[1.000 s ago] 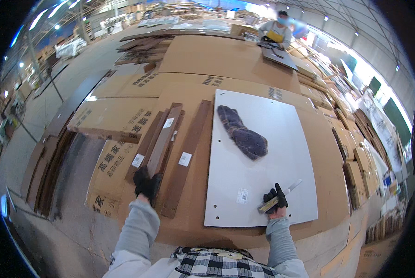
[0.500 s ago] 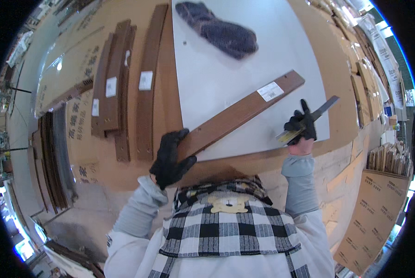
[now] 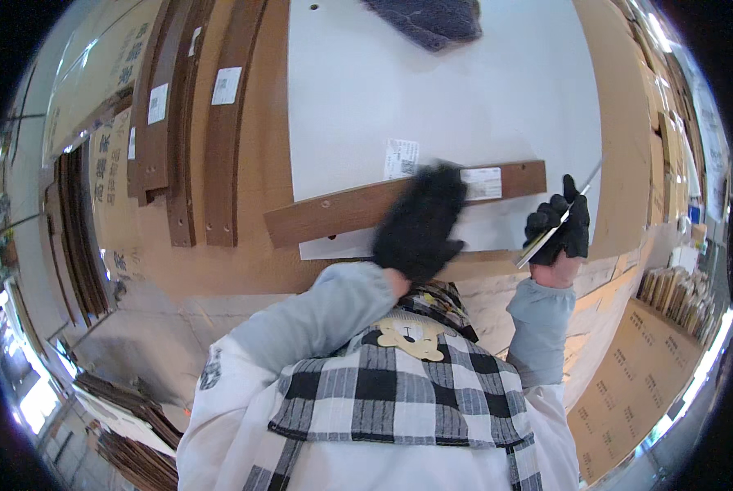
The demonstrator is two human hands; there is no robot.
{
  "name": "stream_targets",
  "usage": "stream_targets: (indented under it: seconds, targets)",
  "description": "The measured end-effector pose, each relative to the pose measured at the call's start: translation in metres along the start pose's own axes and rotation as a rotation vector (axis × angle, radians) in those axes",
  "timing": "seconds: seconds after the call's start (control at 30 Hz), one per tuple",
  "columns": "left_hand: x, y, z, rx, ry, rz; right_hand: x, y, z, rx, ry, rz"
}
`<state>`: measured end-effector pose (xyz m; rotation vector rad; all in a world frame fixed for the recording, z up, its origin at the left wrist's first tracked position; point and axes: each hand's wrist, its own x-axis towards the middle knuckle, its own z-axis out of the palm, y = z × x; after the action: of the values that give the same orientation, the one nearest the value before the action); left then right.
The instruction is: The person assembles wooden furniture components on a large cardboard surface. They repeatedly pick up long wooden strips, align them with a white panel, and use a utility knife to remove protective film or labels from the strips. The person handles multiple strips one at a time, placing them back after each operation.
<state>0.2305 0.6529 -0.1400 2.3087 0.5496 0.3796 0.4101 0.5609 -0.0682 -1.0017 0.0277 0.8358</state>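
Since the earlier frame, the brown slat [image 3: 342,206] had swung nearer to level and the left hand [image 3: 420,222] had shifted from its left end to its middle. The slat lay across the lower part of the white panel [image 3: 358,90] at frame centre, long axis rising gently rightward. The left, nearer hand, blurred, looked flat across it, fingers straight; whether it pressed could not be told. The right hand [image 3: 561,229], just beyond the slat's right end, was curled around a thin-bladed tool [image 3: 586,189].
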Motion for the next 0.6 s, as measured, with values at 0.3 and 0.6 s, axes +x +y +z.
stream_targets:
  seconds: [0.3, 0.6]
  targets:
    - [-0.065, -0.030, -0.070, 0.339, 0.120, -0.345, 0.071, -0.016, 0.043, -0.958, -0.579, 0.229]
    - [-0.137, -0.060, -0.083, -0.348, 0.709, -0.864, 0.126, -0.002, 0.083, -1.915, -1.835, -0.912]
